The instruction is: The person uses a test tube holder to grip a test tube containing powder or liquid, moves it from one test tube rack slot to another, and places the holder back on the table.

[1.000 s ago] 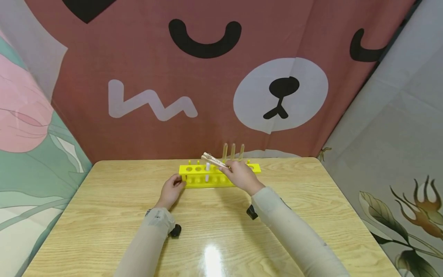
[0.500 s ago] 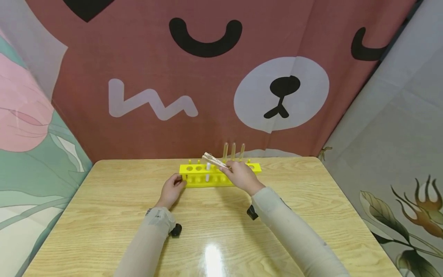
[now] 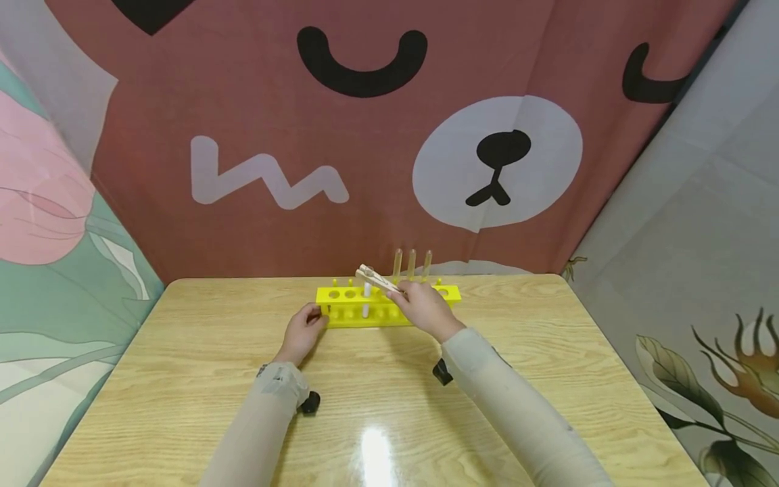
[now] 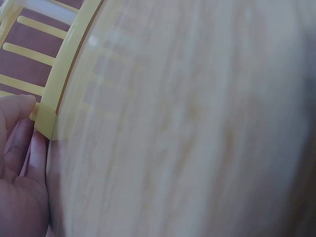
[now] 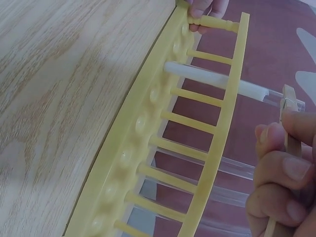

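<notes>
A yellow test tube rack (image 3: pixel 349 325) stands near the table's back edge. My left hand (image 3: pixel 302 333) grips its left end, thumb and fingers around the end post, as the left wrist view also shows. In my right hand (image 3: pixel 428 310) is a wooden test tube clamp (image 3: pixel 379 279), pointing up and left. The clamp's jaws are at the top of a glass test tube (image 5: pixel 207 77) with white contents, seated in a rack hole. In the right wrist view, the fingers of my right hand (image 5: pixel 281 187) are curled around the clamp's handle.
Several yellow pegs rise along the back of the rack. Three clear test tubes (image 3: pixel 412 262) stand upside down on them, right of the clamp. The wooden table (image 3: pixel 377 385) ends at a printed curtain (image 3: pixel 274 243) close behind the rack.
</notes>
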A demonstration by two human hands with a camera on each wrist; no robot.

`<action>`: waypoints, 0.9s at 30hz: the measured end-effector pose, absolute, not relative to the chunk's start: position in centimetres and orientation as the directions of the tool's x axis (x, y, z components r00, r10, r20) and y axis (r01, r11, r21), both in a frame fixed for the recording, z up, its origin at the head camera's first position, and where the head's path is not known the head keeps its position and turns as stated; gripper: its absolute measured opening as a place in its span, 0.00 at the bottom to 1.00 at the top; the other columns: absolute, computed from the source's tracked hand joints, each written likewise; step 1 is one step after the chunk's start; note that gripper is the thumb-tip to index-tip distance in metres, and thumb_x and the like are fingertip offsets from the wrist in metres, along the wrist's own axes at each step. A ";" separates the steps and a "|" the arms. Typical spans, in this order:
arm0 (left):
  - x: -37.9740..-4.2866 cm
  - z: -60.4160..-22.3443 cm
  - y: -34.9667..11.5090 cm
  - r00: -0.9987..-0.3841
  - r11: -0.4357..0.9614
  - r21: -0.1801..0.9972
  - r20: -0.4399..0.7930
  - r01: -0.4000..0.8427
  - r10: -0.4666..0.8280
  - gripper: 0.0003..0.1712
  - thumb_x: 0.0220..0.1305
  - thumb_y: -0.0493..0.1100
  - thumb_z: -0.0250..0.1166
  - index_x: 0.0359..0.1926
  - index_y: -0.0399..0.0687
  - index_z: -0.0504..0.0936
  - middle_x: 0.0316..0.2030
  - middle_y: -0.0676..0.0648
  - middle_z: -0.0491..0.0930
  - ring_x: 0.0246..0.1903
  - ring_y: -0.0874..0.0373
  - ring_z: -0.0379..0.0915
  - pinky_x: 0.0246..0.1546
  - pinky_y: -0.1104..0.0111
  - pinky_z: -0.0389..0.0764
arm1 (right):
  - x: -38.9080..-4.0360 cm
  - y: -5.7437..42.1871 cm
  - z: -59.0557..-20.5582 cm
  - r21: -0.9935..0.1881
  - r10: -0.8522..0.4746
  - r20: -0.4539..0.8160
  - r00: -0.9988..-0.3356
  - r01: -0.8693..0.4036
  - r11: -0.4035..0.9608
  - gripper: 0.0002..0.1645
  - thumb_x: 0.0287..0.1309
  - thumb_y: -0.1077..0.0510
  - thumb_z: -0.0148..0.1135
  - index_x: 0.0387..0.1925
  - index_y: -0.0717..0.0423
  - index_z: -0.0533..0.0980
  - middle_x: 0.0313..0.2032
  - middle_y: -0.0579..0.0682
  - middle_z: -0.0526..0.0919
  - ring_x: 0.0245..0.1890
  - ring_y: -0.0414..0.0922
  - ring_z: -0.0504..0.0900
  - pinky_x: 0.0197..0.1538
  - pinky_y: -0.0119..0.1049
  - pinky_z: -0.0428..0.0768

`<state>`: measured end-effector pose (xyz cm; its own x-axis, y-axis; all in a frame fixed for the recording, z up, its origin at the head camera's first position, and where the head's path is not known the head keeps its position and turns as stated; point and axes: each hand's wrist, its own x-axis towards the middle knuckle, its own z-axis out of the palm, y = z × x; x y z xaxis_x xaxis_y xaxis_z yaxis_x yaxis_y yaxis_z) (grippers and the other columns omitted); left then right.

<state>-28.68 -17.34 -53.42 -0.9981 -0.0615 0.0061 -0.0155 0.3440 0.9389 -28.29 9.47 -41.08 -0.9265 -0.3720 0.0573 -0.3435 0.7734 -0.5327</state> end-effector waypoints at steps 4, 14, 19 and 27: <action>-28.7 -53.4 -17.3 -0.998 0.349 0.937 0.009 -0.015 -0.066 0.16 0.73 0.35 0.60 0.58 0.36 0.77 0.58 0.36 0.77 0.63 0.44 0.70 0.67 0.53 0.71 | -28.4 9.3 -41.1 -0.537 -0.371 0.049 -0.927 -0.338 0.773 0.23 0.77 0.46 0.52 0.37 0.62 0.78 0.15 0.45 0.63 0.12 0.40 0.57 0.17 0.31 0.57; -28.6 -53.3 -17.2 -0.997 0.335 0.942 0.005 -0.021 -0.076 0.16 0.73 0.35 0.60 0.59 0.35 0.77 0.58 0.35 0.76 0.63 0.44 0.70 0.67 0.53 0.71 | -28.4 9.0 -41.1 -0.529 -0.373 0.073 -0.925 -0.353 0.772 0.21 0.76 0.47 0.54 0.34 0.59 0.77 0.16 0.46 0.63 0.13 0.40 0.57 0.17 0.31 0.57; -28.5 -53.2 -17.3 -0.998 0.330 0.944 0.012 -0.012 -0.069 0.16 0.72 0.34 0.60 0.59 0.34 0.77 0.57 0.34 0.76 0.63 0.43 0.70 0.67 0.52 0.71 | -28.4 9.0 -41.1 -0.526 -0.376 0.081 -0.923 -0.360 0.771 0.20 0.75 0.47 0.55 0.31 0.56 0.77 0.17 0.46 0.64 0.13 0.40 0.57 0.19 0.32 0.58; -28.5 -53.2 -17.2 -0.997 0.321 0.947 0.004 -0.019 -0.072 0.16 0.72 0.34 0.60 0.58 0.34 0.77 0.58 0.34 0.76 0.63 0.43 0.70 0.67 0.53 0.71 | -28.5 9.0 -41.1 -0.524 -0.372 0.104 -0.923 -0.368 0.768 0.20 0.75 0.47 0.55 0.27 0.53 0.75 0.17 0.46 0.64 0.14 0.41 0.57 0.19 0.32 0.59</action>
